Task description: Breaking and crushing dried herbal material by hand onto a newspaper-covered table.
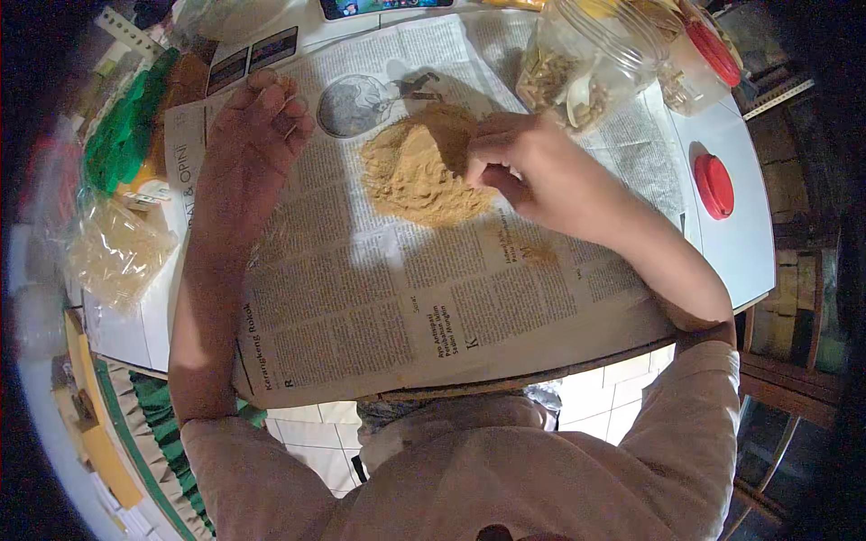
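A heap of fine yellowish-brown powder point(423, 179) lies on spread newspaper point(352, 304) in front of me. My right hand point(517, 166) is at the heap's right edge, its fingers curled with thumb and fingertips close together; whether it pinches anything is hidden. To the left of the heap, over the newspaper, my left hand point(264, 128) is raised with its fingers curled loosely. A thin pale line shows by its fingers, too small to identify. Some powder is scattered on the paper below my right wrist.
An open clear plastic jar point(561, 61) with brown pieces and a pale spoon stands at the back right. Beside it is a red-lidded jar point(697, 74). A red lid point(714, 186) lies on the right. Clear plastic bags point(118, 253) and green plastic point(125, 128) sit left; a phone point(385, 5) is behind.
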### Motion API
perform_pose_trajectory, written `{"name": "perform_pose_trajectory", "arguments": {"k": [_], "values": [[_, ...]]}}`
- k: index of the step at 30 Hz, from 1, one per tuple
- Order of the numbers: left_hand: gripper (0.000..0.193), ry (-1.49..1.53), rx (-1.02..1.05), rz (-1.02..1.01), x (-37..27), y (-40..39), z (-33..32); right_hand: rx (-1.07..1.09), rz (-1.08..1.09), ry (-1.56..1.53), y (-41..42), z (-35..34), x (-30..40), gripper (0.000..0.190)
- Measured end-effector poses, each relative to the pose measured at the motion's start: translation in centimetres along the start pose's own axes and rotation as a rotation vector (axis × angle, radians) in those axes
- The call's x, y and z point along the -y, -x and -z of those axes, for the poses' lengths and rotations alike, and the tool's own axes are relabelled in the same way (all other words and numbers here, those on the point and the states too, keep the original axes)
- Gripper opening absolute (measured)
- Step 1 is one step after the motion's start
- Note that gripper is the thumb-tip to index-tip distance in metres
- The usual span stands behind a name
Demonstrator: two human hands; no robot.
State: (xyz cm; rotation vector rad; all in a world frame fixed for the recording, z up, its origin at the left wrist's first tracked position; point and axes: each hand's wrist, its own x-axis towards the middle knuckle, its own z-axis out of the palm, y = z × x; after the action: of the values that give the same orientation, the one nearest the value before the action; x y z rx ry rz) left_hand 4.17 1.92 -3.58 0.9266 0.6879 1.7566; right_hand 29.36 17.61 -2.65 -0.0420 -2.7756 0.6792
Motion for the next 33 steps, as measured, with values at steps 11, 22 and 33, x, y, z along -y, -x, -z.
{"name": "perform_pose_trajectory", "arguments": {"k": [11, 22, 33], "values": [[0.020, -0.007, -0.131, -0.027, -0.2, 0.1, -0.1, -0.136, 0.037, -0.049, -0.9, 1.4, -0.8, 0.015], [0.020, 0.028, -0.064, -0.074, -0.1, -0.2, -0.1, -0.109, 0.027, -0.061, -0.8, 0.5, -1.8, 0.013], [0.015, -0.037, -0.067, -0.084, -0.4, -0.1, -0.7, -0.153, 0.020, -0.032, -1.1, 0.9, -0.8, 0.015]]}}
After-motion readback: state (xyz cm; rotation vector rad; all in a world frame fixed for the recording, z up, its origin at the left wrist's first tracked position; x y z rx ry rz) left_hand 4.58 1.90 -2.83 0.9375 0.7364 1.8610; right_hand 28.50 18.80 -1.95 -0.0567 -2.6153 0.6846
